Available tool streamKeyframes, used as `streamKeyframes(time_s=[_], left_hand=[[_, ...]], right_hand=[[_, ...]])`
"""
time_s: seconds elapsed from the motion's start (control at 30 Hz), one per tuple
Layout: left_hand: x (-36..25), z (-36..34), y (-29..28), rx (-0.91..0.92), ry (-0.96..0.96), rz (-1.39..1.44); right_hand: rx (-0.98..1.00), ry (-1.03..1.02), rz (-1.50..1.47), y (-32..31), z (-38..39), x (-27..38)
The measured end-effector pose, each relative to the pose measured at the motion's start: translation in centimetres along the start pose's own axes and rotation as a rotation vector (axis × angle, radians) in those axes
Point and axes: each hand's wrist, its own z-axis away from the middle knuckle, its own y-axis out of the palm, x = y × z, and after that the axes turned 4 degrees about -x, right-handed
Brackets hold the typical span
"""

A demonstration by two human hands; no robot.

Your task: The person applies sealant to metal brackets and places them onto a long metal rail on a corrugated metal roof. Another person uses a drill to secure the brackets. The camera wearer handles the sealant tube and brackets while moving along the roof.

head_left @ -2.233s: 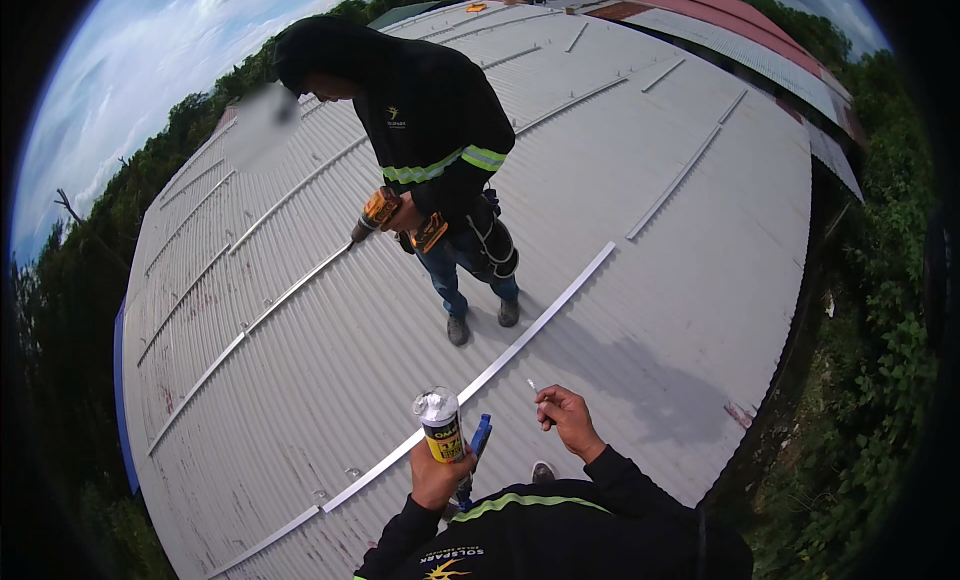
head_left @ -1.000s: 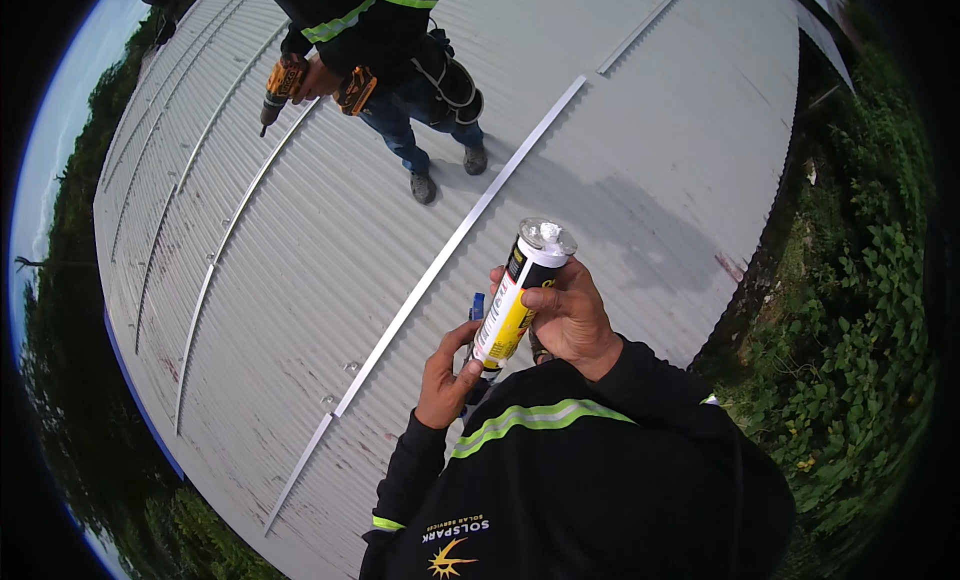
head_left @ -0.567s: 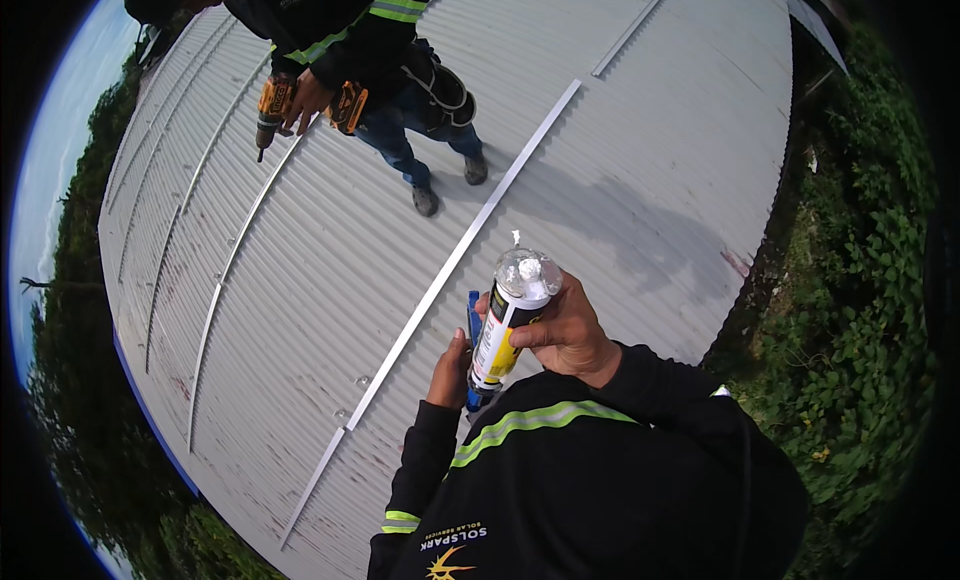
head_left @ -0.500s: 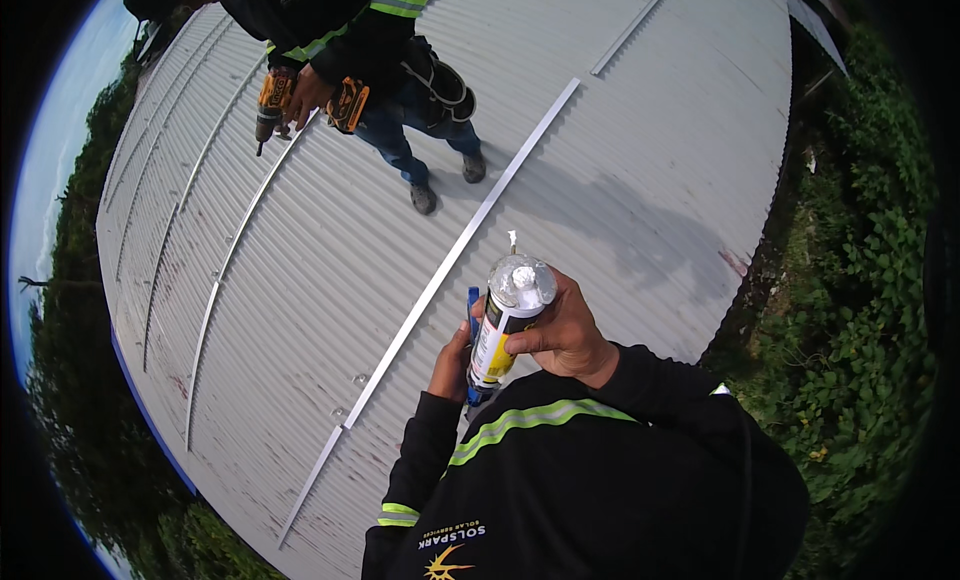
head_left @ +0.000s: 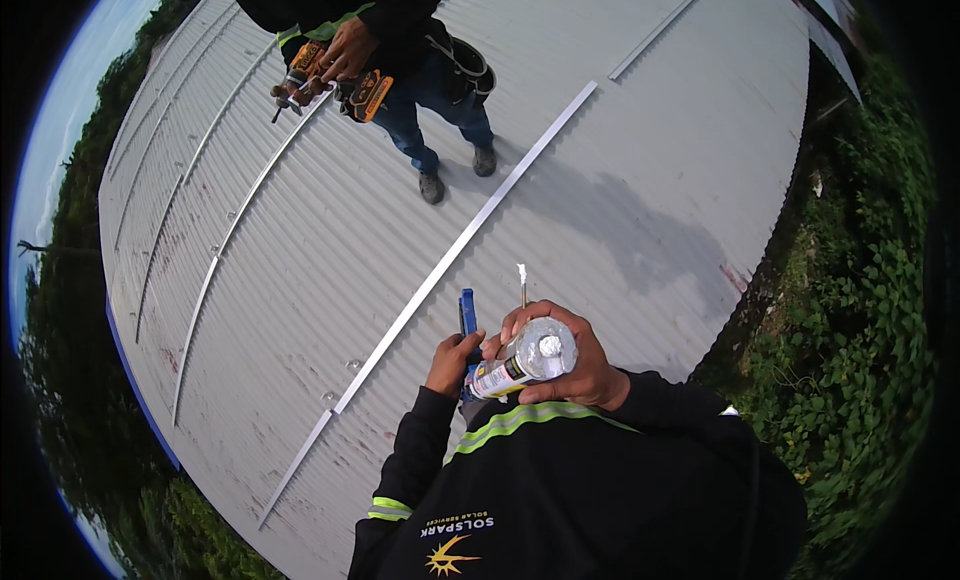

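Note:
My right hand (head_left: 597, 372) is wrapped round a sealant cartridge (head_left: 497, 378), a white, yellow and black tube. Its clear end with a white lump tilts up and to the right. Behind the right fingers rises a thin rod (head_left: 524, 290) with white paste on its tip; what holds it is hidden. My left hand (head_left: 450, 365) is closed on a blue caulking gun (head_left: 467, 312), whose frame stands up past the fingers. The cartridge's lower end lies against the gun by the left fingertips; whether it is seated inside I cannot tell.
A co-worker (head_left: 425, 90) stands ahead on the corrugated metal roof (head_left: 640, 170), holding an orange and black cordless drill (head_left: 300, 75). A long metal rail (head_left: 470, 235) crosses the roof diagonally, with more rails at left. The roof edge and green bushes (head_left: 840, 360) are at right.
The cartridge has tipped to the right and moved down with my right hand. The thin rod shows lower. The co-worker's upper hand has come over the drill.

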Motion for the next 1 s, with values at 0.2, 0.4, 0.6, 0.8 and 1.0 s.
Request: streamKeyframes(time_s=[0.2,0.4,0.6,0.8,1.0], left_hand=[[0.7,0.1,-1.5,-0.045,0.162,-0.306],[0.5,0.2,-1.5,-0.099,-0.112,-0.094],[2.6,-1.1,-0.8,-0.044,0.154,-0.183],[4.7,-2.1,-1.9,-0.035,0.27,-0.276],[5.9,-2.5,-2.1,-0.027,0.302,-0.304]], right_hand=[[0.072,0.049,0.131,-0.4,0.7,-1.3],[0.046,0.062,0.078,-0.8,0.6,-1.9],[0.004,0.065,0.149,-0.8,0.4,-1.5],[0.031,0.058,0.151,-0.5,0.7,-1.7],[0.006,0.065,0.182,-0.7,1.1,-1.9]])
